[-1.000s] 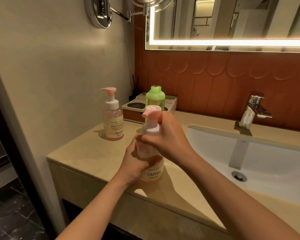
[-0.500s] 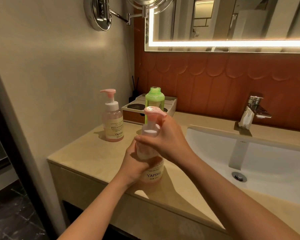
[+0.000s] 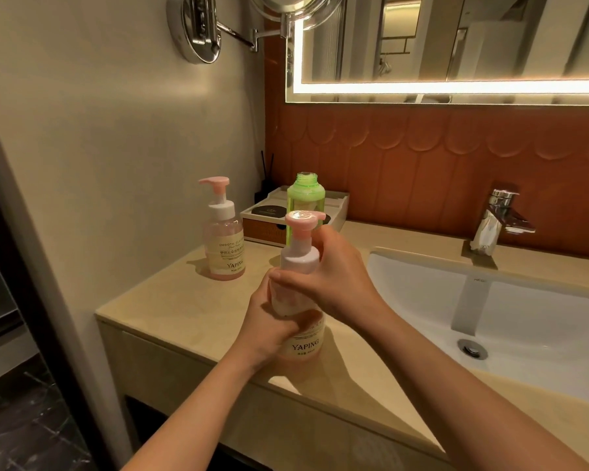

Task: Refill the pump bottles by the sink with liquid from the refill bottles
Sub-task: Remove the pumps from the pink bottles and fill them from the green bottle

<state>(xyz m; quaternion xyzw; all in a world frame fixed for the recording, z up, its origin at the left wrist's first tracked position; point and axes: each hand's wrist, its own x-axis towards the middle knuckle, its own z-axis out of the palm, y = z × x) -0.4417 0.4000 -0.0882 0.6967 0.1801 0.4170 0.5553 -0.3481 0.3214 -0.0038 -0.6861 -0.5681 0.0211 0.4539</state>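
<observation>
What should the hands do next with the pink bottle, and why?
Probably twist the white collar with the right hand while the left hand steadies the pump bottle. The right hand's fingers wrap that collar, the left hand grips the body, and the green refill bottle behind stands uncapped. Whether the twist should loosen or tighten, I cannot tell.

Clear plastic pump bottle (image 3: 301, 321), glossy chrome faucet (image 3: 498, 220), polished stone counter (image 3: 184, 311).

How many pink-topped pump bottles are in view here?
2. The held pump bottle is gripped by the left hand and right hand at the counter front; the second pump bottle stands behind, nearer the wall. None looks hidden.
</observation>
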